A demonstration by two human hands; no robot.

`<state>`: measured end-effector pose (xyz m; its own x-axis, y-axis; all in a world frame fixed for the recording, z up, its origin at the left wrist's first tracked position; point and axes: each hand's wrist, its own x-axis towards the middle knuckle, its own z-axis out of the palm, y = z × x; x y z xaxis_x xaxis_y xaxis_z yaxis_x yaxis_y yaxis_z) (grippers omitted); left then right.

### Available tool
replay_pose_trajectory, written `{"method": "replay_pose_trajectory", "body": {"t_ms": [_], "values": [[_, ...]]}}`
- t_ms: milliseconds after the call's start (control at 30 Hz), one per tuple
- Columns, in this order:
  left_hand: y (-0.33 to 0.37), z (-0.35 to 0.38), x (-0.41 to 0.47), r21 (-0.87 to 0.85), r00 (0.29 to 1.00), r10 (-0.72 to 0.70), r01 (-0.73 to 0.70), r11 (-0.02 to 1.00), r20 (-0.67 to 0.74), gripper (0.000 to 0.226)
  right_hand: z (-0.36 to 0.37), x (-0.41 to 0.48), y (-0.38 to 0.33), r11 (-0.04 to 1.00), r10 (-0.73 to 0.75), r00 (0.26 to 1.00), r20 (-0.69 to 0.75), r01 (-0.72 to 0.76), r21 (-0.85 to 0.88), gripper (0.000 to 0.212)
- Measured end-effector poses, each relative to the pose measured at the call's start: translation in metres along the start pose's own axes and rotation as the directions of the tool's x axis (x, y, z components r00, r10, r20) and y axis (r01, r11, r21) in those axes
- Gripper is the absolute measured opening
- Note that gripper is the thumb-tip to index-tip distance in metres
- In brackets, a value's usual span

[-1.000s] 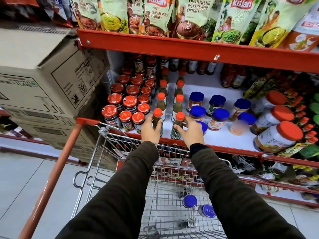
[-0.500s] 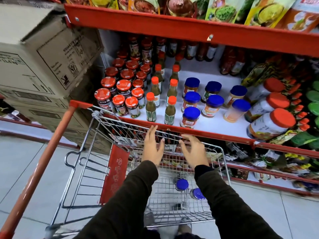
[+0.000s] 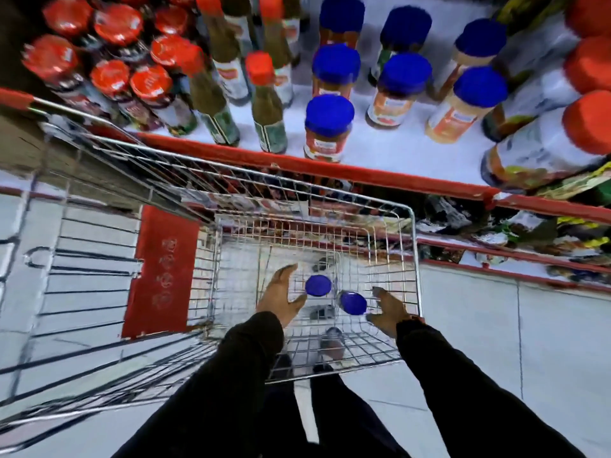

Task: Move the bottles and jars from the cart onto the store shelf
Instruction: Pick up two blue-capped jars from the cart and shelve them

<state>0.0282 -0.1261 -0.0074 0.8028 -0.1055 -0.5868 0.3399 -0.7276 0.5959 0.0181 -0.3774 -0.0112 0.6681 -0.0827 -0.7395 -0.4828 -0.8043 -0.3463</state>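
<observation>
The person is leaning over the cart [image 3: 411, 226], both hands down inside the wire basket with fingers spread wide and holding nothing. The left hand [image 3: 279, 297] is hovering just beside the first blue-lidded jar [image 3: 318, 285], which stands at about one o'clock from it; the right hand [image 3: 388, 310] is sitting near the second blue-lidded jar [image 3: 353, 303], at about nine o'clock from that hand. These two jars look like the last things in the basket, standing upright and just beside each other on the wire floor. To do this pickup well, each hand is probably best closing around the jar body below the lid instead of pinching the lid, and lifting straight up so neither jar is knocking its neighbour or catching the basket rim. At twelve o'clock, the shelf [image 3: 380, 175] is already carrying matching blue-lidded jars, and the front-row jar [image 3: 327, 128] is leaving bare white space toward its three o'clock, a likely landing spot. Motion blur is smearing the labels; no brand or wording can be read, and the marks on the cart's red panel [image 3: 163, 272] are illegible too.
</observation>
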Motion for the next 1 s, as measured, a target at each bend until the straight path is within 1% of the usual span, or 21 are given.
{"method": "replay_pose_trajectory", "body": {"t_ms": [33,67,100,133,167,200,233,300,400,467,533,600,700,800,833,900,1000], "values": [[-0.006,0.011,0.007,0.004,1.0,-0.021,0.021,1.0,0.023,0.072,0.005,0.007,0.006,0.999,0.029,1.0,0.004,-0.029,0.024,0.051],[-0.012,0.022,0.015,0.005,0.998,-0.042,0.042,0.999,0.036,0.073,0.01,0.015,0.014,0.997,0.04,0.998,0.048,-0.043,0.059,0.053],[-0.017,0.032,0.022,0.005,0.997,-0.069,0.069,0.998,0.041,0.073,0.019,0.027,0.021,0.992,0.077,0.994,0.08,-0.085,0.095,0.062],[-0.021,0.039,0.027,0.0,0.995,-0.093,0.093,0.996,0.034,0.073,0.028,0.035,0.027,0.986,0.097,0.987,0.129,-0.113,0.125,0.075],[-0.026,0.047,0.034,-0.008,0.994,-0.108,0.108,0.994,0.027,0.073,0.036,0.041,0.032,0.991,0.086,0.986,0.145,-0.099,0.085,0.084],[-0.031,0.054,0.042,-0.015,0.994,-0.107,0.108,0.994,0.022,0.073,0.041,0.046,0.033,0.997,0.056,0.988,0.145,-0.064,0.052,0.087],[-0.034,0.061,0.049,-0.023,0.995,-0.1,0.1,0.995,0.029,0.073,0.047,0.053,0.035,0.998,0.031,0.99,0.139,-0.039,0.054,0.083],[-0.038,0.071,0.062,-0.035,0.995,-0.087,0.089,0.995,0.046,0.073,0.056,0.063,0.035,0.996,-0.033,0.996,0.083,0.026,0.082,0.066],[-0.042,0.083,0.08,-0.101,0.994,-0.083,0.09,0.991,0.073,0.068,0.063,0.073,0.034,0.989,-0.138,0.99,0.017,0.136,0.057,0.062],[-0.044,0.088,0.086,-0.163,0.992,-0.087,0.102,0.981,0.094,0.066,0.063,0.077,0.036,0.984,-0.17,0.983,-0.071,0.173,0.049,0.059],[-0.045,0.093,0.089,-0.194,0.99,-0.13,0.136,0.971,0.046,0.061,0.063,0.081,0.037,0.979,-0.171,0.971,-0.169,0.186,0.079,0.056],[-0.045,0.091,0.087,-0.189,0.987,-0.159,0.151,0.97,-0.026,0.056,0.061,0.081,0.035,0.974,-0.154,0.964,-0.215,0.185,0.133,0.055],[-0.042,0.081,0.077,-0.29,0.983,-0.184,0.168,0.942,-0.028,0.053,0.057,0.074,0.032,0.966,-0.138,0.97,-0.199,0.176,0.188,0.057],[-0.038,0.062,0.06,-0.356,0.981,-0.19,0.167,0.919,-0.028,0.053,0.051,0.058,0.027,0.948,-0.165,0.971,-0.171,0.204,0.244,0.056],[-0.035,0.055,0.053,-0.385,0.983,-0.181,0.154,0.91,-0.035,0.056,0.047,0.051,0.024,0.93,-0.174,0.97,-0.172,0.219,0.294,0.053],[-0.026,0.042,0.038,-0.446,0.981,-0.187,0.148,0.883,-0.044,0.065,0.037,0.036,0.017,0.882,-0.171,0.97,-0.173,0.229,0.412,0.055],[-0.008,0.021,0.018,-0.515,0.979,-0.196,0.136,0.846,-0.064,0.068,0.019,0.015,0.009,0.841,-0.173,0.965,-0.196,0.248,0.481,0.064]]}}
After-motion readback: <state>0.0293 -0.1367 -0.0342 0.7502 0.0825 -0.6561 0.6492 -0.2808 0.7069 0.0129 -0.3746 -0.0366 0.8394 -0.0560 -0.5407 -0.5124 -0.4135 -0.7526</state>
